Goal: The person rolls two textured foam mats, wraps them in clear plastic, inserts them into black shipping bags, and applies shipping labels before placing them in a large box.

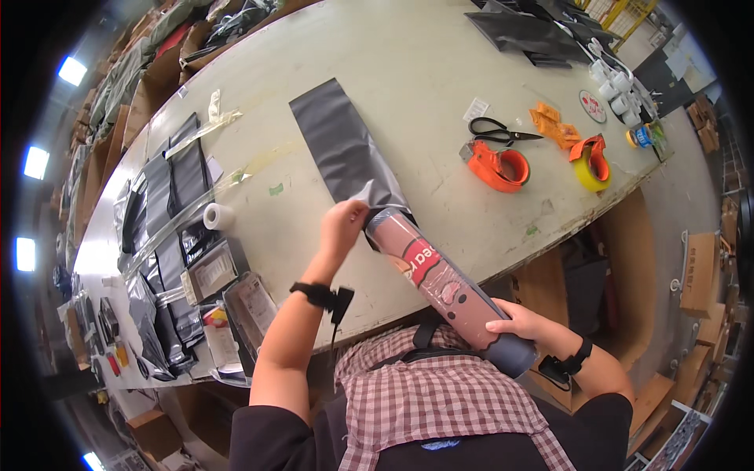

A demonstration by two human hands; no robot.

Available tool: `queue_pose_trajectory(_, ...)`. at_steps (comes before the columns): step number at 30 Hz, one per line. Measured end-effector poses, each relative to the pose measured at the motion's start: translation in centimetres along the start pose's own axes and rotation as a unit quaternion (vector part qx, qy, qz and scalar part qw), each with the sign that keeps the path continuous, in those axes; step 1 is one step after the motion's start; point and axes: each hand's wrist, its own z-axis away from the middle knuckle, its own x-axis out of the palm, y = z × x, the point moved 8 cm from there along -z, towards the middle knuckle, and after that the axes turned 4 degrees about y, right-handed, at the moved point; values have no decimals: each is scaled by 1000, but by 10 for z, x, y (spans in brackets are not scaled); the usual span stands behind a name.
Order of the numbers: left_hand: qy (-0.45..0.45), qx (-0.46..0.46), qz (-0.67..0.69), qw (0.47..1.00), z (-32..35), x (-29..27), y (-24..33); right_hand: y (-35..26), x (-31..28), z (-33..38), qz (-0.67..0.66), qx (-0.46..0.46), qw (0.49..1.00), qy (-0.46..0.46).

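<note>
A long dark grey plastic mailing bag (339,137) lies flat on the table, its opening toward me. My left hand (344,228) is closed on the bag's near edge, where a pale silvery lining shows. My right hand (520,323) grips the lower end of a rolled-up mat (444,286), pink and grey with a red patch, in shiny clear wrap. The roll slants up to the left, and its far end is at the bag's mouth. Whether that end is inside the opening is hard to tell.
To the right lie black scissors (504,133), an orange tape dispenser (503,166), another with yellow tape (591,166) and orange packets (554,125). On the left are stacked grey bags (169,196), a white roll (218,217) and open boxes (250,304). Black bags (534,35) lie at the far right.
</note>
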Motion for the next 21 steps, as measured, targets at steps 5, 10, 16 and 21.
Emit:
queue_pose_trajectory(5,122,190,-150,963,21,-15,55,-4,25,5,-308,83,944,-89)
queue_pose_trajectory(10,239,-125,-72,960,17,-15,-25,-32,57,-26,-390,90,906,-140)
queue_pose_trajectory(16,35,-340,82,936,-14,-11,-72,-61,64,-117,-101,-134,985,-49)
queue_pose_trajectory(21,11,-205,-164,965,-2,-17,-93,-100,34,-180,273,-170,946,36)
